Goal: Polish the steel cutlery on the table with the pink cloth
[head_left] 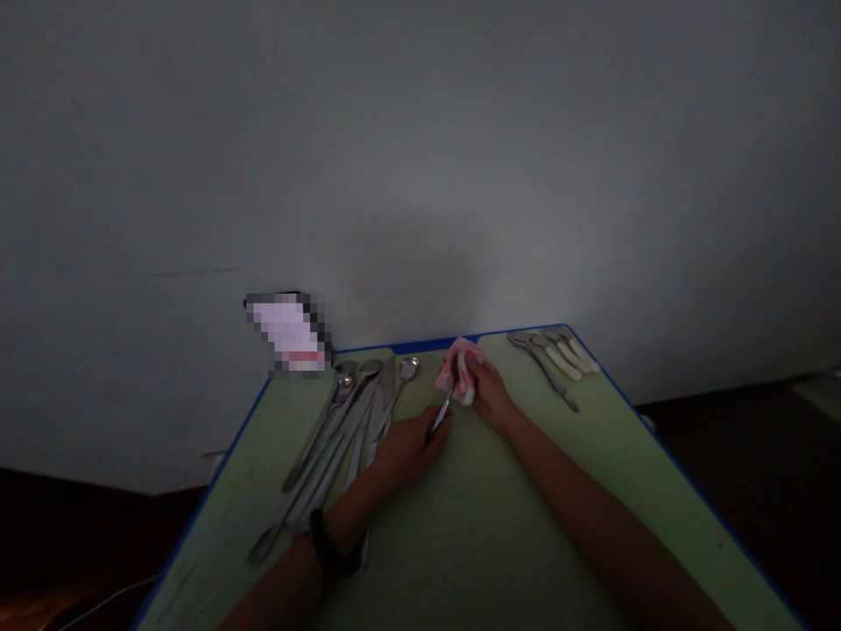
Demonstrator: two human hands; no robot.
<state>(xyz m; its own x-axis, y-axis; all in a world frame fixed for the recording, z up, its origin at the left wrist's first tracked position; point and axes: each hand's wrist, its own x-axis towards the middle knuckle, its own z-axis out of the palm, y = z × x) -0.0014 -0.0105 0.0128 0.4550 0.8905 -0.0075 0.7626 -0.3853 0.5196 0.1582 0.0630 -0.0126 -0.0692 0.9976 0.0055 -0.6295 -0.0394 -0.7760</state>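
Note:
My left hand [411,451] rests on the green table [499,526] with its fingers closed round the handle of a metal utensil [441,412] that slants up and to the right. Just beyond it my right hand [490,393] grips a pink and white cloth [458,372], which is wrapped over the upper end of that utensil. The utensil's head is hidden inside the cloth. A dark band sits on my left wrist.
Several long metal spoons and utensils [342,429] lie fanned out on the left of the table. A few spoons with pale handles [558,358] lie at the far right corner. A blurred-out object [289,333] stands at the back left edge. A grey wall rises behind.

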